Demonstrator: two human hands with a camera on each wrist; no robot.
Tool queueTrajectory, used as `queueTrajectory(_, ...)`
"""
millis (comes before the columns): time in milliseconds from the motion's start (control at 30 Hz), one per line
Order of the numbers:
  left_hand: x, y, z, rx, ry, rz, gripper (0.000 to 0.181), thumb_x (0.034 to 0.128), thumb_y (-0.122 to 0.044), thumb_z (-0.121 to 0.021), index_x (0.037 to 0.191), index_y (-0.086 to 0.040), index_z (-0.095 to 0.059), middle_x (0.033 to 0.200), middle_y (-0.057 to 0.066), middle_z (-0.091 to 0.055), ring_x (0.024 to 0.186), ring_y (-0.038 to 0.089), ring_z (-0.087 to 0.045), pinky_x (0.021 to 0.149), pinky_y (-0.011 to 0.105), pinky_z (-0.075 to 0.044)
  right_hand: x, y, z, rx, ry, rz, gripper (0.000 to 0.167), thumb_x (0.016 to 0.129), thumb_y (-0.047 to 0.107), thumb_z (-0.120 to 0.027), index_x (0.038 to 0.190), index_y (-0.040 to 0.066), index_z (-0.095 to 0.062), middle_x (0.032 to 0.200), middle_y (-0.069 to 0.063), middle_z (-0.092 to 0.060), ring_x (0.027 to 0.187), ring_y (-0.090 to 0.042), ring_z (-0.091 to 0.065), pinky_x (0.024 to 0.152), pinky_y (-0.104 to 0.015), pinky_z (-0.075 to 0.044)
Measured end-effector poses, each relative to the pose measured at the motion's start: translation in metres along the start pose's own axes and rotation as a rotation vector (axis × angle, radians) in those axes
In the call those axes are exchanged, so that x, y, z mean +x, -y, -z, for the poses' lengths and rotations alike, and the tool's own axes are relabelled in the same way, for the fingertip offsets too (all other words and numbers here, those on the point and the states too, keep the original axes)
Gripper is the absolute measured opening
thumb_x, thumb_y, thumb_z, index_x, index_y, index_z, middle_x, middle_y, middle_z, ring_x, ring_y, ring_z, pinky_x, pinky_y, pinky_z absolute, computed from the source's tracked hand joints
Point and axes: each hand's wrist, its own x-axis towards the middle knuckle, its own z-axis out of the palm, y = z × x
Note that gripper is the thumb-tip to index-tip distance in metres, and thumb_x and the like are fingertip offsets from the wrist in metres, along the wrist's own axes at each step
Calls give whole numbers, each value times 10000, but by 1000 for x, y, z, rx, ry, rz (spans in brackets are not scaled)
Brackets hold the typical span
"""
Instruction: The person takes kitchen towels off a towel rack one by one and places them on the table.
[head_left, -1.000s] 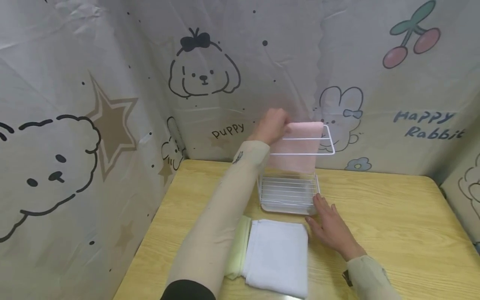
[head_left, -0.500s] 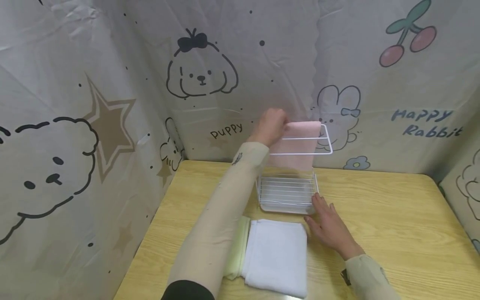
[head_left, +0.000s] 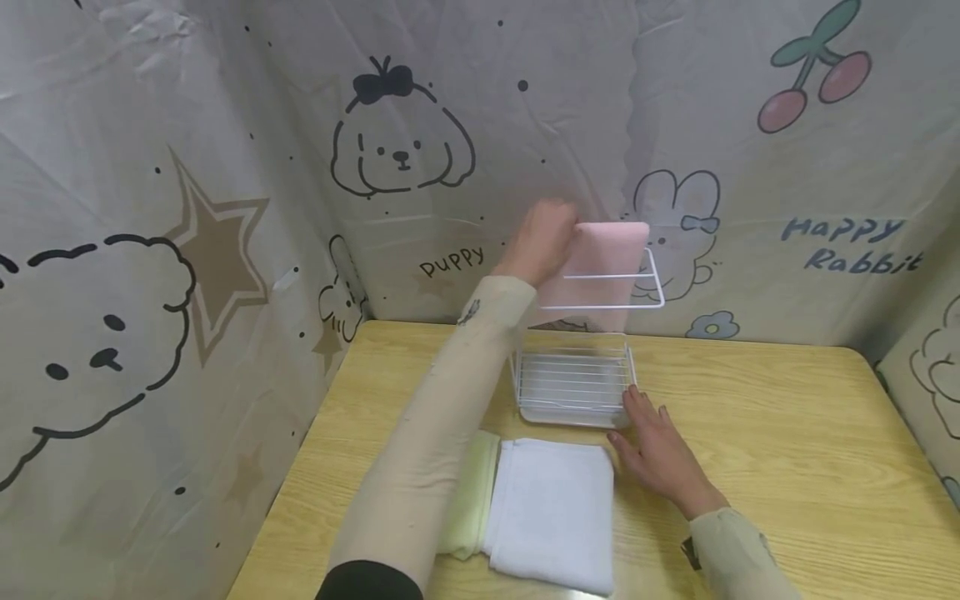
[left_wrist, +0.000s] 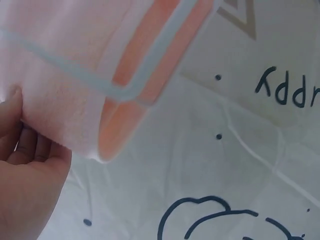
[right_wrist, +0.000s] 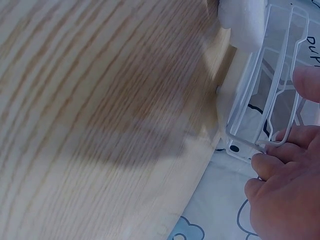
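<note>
My left hand (head_left: 546,237) pinches the folded upper edge of a pink towel (head_left: 615,246) at its left end. The towel hangs behind the front bars of a white wire rack's upper frame (head_left: 615,307), its fold standing above them. Thumb and fingers on the towel (left_wrist: 60,85) show in the left wrist view, where a rack bar crosses it. My right hand (head_left: 663,454) rests against the rack's lower front right corner, fingers fairly straight in the head view; fingertips are partly hidden among the wires in the right wrist view. Below is a wire grid (head_left: 573,383) over a pale tray (head_left: 570,421).
In front of the rack lies a folded white towel (head_left: 555,508), with a folded yellow-green towel (head_left: 472,508) on its left, partly behind the left sleeve. The wooden table (head_left: 780,450) meets a printed cloth backdrop (head_left: 465,150) at the back and left.
Over the last half second my left hand has risen slightly with the pink towel, so its fold stands higher above the rack's bars. The right hand stays at the rack's corner.
</note>
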Motion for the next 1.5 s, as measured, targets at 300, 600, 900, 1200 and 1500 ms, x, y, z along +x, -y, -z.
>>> queueTrajectory(300,0,-3,26,60,-75,12,215,1047,-197,-546,1218,-112,-645,1159,8,-645,1097,154,-563,961,210,-446,1,1,0,-4,4,3,716,1009,267,-608,1503,-133,-279,1574,-316,-235,1438,-484,-247,1150,-646,-174)
queueTrajectory(600,-4,-6,57,17,-190,27,211,1047,-203,-541,1197,-104,-650,1149,18,-642,1087,165,-560,943,206,-440,1,3,-1,5,0,4,715,1007,266,-608,1505,-129,-280,1575,-312,-237,1436,-486,-249,1151,-645,-174)
queueTrajectory(900,-16,-7,86,-42,-305,55,185,1039,-152,-556,1178,-101,-666,1164,16,-654,1131,161,-549,989,171,-395,2,7,-1,18,-10,16,702,1009,253,-610,1500,-134,-289,1569,-317,-248,1433,-488,-254,1151,-643,-178)
queueTrajectory(1200,-37,3,101,-144,-389,130,199,1044,-157,-548,1201,-116,-663,1210,10,-636,1160,134,-533,988,143,-390,2,5,-1,4,-12,21,700,1011,260,-608,1496,-136,-296,1567,-322,-248,1431,-490,-258,1145,-650,-185)
queueTrajectory(1500,-56,24,116,-117,-437,69,201,1028,-106,-571,1194,-60,-674,1208,65,-655,1140,176,-563,980,150,-401,-1,5,1,9,-22,15,703,997,245,-626,1488,-142,-305,1559,-332,-256,1418,-508,-266,1135,-662,-190)
